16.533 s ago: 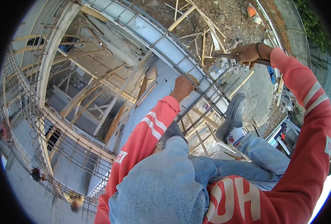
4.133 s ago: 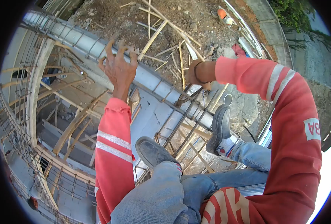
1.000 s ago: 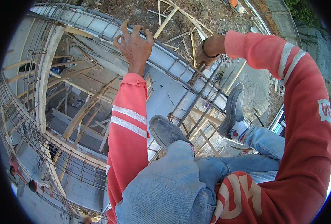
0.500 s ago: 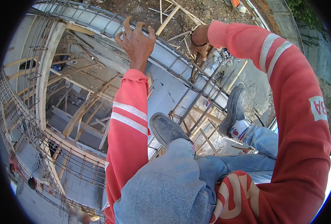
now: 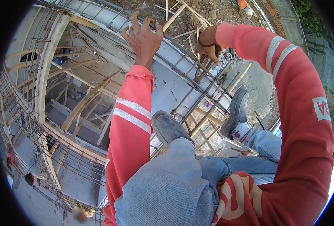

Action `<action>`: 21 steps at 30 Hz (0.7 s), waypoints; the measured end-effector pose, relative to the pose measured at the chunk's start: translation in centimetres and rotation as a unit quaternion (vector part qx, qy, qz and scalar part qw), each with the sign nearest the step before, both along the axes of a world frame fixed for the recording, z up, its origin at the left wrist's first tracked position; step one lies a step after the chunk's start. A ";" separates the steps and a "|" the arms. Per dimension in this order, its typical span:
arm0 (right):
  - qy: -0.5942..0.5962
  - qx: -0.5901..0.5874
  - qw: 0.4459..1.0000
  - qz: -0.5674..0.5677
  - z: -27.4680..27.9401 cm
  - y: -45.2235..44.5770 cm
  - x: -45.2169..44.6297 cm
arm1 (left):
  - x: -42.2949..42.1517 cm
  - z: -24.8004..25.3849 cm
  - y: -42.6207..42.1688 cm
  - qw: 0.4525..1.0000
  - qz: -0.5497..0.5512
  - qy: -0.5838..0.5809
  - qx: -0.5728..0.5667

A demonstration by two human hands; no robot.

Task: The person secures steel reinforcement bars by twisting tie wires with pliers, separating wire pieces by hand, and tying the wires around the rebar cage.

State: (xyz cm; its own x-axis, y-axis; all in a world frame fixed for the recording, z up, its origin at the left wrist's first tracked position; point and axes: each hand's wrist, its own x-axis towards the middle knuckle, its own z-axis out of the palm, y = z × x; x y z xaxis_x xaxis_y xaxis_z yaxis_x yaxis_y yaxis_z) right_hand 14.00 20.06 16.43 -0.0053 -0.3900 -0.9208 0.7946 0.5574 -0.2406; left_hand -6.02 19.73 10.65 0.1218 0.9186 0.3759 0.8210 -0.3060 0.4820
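Observation:
My left hand (image 5: 143, 39) has its fingers hooked over the outer bar of a long rebar cage (image 5: 182, 75). My right hand (image 5: 210, 44), a dark band at its wrist, is closed around the handles of metal pincers (image 5: 200, 72). Their head points down onto the bars of the cage, where it meets crossing bars. What the jaws bite on is too small to make out. My left shoe (image 5: 170, 127) and right shoe (image 5: 236, 110) are on either side of the cage junction.
Left and below, timber poles (image 5: 86, 107) stand inside a deep room. More rebar cages (image 5: 76, 150) run along the lower left, where a person (image 5: 35, 179) is. Soil with loose sticks (image 5: 174, 17) lies beyond the wall. An orange object (image 5: 243, 4) sits at the top right.
My right hand has shifted a little right and turned, and the pincers tilt differently, with more of the fingers showing. My left hand stays hooked on the bar while the view shifts slightly.

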 end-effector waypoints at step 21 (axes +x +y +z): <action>0.345 0.422 0.767 0.338 2.2 -9.5 5.5 | 0.2 0.2 -0.1 0.999 0.017 0.023 -0.026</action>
